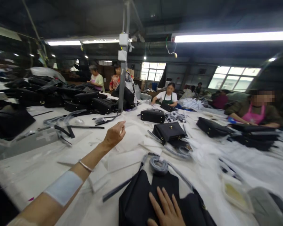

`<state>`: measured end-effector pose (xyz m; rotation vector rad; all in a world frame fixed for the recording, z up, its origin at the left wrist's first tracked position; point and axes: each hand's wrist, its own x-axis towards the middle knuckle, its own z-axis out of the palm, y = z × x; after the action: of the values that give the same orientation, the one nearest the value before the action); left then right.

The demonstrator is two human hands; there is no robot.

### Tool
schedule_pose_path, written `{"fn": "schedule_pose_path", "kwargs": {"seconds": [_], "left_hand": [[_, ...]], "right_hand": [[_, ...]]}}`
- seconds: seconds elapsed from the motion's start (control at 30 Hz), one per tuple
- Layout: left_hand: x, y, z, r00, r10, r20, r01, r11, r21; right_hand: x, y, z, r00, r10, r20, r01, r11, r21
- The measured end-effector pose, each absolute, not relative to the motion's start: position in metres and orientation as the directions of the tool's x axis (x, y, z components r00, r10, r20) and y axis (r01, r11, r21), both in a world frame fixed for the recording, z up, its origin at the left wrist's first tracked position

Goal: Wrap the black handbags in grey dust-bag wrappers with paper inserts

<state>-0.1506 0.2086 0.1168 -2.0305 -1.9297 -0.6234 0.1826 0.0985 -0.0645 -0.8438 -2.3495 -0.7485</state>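
Observation:
My right hand (pixel 166 208) lies flat on a black handbag (pixel 134 201) at the bottom middle, its fingers spread. A coiled strap in clear wrapping (pixel 158 165) rests at the far side of that bag, with wrapped straps running out to both sides. My left arm stretches forward over the table, with a bangle on the wrist. My left hand (pixel 114 134) is above the white sheets (pixel 124 160), fingers curled in; whatever they hold, if anything, I cannot make out.
Black bags (pixel 49 91) are heaped at the far left, beside a metal post (pixel 123 78). More handbags (pixel 169 131) stand ahead on the white table. A shallow tray (pixel 237 194) holds something yellowish at right. Several people work around the table, one in a pink apron (pixel 253 114).

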Motion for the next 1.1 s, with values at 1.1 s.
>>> {"fn": "schedule_pose_path", "kwargs": {"seconds": [1.1], "left_hand": [[-0.020, 0.039, 0.010, 0.778, 0.398, 0.485, 0.521, -0.841, -0.146]], "right_hand": [[0.221, 0.016, 0.065, -0.616, 0.552, 0.562, 0.739, 0.652, 0.170]]}}
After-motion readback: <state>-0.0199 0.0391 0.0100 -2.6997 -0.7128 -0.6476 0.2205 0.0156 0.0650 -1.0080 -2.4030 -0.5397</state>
